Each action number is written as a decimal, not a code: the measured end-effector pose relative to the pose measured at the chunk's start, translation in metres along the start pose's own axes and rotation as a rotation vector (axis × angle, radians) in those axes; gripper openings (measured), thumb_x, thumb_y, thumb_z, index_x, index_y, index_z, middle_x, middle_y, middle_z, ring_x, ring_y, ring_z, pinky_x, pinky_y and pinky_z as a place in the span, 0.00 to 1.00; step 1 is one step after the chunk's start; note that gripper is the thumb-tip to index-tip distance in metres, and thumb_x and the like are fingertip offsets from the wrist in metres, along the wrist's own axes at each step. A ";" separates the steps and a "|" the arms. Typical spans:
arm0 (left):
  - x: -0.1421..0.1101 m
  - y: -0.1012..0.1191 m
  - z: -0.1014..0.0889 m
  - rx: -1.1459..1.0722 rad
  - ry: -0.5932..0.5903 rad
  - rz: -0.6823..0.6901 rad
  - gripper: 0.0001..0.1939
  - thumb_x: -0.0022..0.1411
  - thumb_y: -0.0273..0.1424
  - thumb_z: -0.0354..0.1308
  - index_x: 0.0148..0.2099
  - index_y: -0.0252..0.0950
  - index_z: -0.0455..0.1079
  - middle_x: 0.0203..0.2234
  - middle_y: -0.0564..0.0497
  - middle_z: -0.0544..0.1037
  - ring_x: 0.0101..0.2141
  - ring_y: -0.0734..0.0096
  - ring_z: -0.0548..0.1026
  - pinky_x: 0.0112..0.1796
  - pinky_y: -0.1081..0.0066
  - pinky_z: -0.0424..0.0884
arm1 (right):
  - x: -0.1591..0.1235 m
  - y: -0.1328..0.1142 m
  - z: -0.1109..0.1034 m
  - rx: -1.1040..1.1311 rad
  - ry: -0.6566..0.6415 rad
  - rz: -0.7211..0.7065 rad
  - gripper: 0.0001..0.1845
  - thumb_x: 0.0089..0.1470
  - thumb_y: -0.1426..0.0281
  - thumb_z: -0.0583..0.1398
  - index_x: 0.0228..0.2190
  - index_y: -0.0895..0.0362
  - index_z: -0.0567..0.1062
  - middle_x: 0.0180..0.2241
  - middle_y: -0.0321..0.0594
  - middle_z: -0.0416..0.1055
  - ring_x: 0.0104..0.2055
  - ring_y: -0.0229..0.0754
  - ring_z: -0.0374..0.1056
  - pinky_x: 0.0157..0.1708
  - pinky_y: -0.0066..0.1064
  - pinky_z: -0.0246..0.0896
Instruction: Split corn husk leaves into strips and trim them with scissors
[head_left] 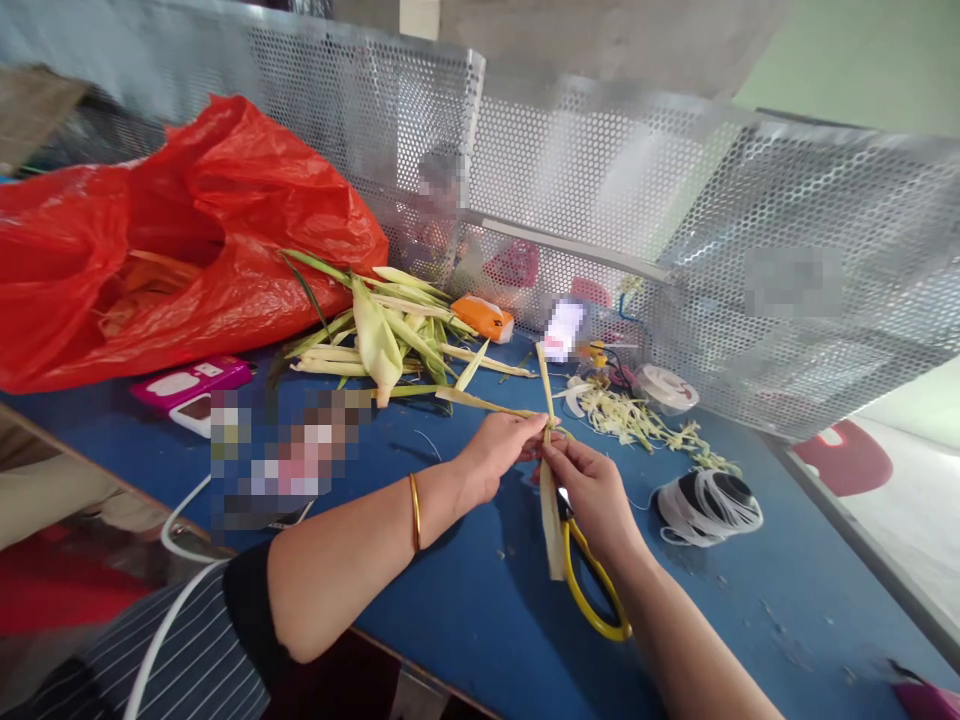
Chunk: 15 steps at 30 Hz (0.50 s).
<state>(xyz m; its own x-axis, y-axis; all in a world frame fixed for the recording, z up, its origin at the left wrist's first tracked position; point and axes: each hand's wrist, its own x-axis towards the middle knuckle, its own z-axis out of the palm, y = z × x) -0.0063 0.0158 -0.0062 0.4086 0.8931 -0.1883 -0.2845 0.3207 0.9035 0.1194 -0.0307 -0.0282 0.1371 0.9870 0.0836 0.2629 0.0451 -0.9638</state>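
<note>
Pale strips of corn husk [553, 530] cross one another between my hands above the blue table. My left hand [491, 455], with a gold bangle on its wrist, pinches the strips where they meet. Thumb and fingers of my right hand [596, 490] are closed on the same crossing from the other side. One strip hangs down, one sticks up and another points left. Scissors with yellow handles [600, 600] lie below my right hand, their blades mostly hidden. Right of it a spool of white thread [709, 507] lies on its side.
Left of centre lies a pile of husks [379, 340] beside a large red plastic bag [262, 230]. Shredded pale pieces [619, 412], a tape roll [666, 388], an orange packet [484, 318] and a lit phone [564, 328] lie before a perforated metal screen [570, 190]. A white cable [169, 610] runs at left.
</note>
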 end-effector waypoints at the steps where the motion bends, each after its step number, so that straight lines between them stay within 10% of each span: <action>1: 0.000 0.000 0.000 0.001 0.003 0.006 0.11 0.56 0.36 0.65 0.35 0.32 0.80 0.29 0.45 0.82 0.34 0.70 0.77 0.41 0.70 0.70 | -0.001 -0.001 -0.001 -0.016 0.000 0.000 0.21 0.53 0.50 0.60 0.30 0.56 0.79 0.20 0.36 0.71 0.21 0.40 0.62 0.22 0.30 0.56; 8: -0.003 0.006 0.003 -0.035 0.011 0.018 0.06 0.55 0.29 0.66 0.35 0.33 0.80 0.27 0.46 0.82 0.28 0.72 0.77 0.37 0.70 0.72 | -0.001 -0.015 -0.024 -0.596 0.470 -0.460 0.14 0.56 0.57 0.60 0.33 0.54 0.79 0.33 0.44 0.75 0.33 0.46 0.68 0.33 0.35 0.58; 15: -0.006 0.008 0.008 0.018 -0.051 0.018 0.06 0.58 0.26 0.62 0.31 0.31 0.79 0.23 0.47 0.80 0.23 0.73 0.76 0.32 0.72 0.72 | 0.011 -0.011 -0.025 0.000 0.074 -0.139 0.16 0.54 0.56 0.61 0.32 0.56 0.80 0.28 0.40 0.76 0.32 0.44 0.69 0.36 0.35 0.63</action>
<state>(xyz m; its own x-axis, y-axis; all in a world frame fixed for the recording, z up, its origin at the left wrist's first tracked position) -0.0045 0.0102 0.0052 0.4475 0.8812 -0.1526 -0.2769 0.2988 0.9133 0.1421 -0.0247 -0.0105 0.1689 0.9573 0.2346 0.2845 0.1806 -0.9415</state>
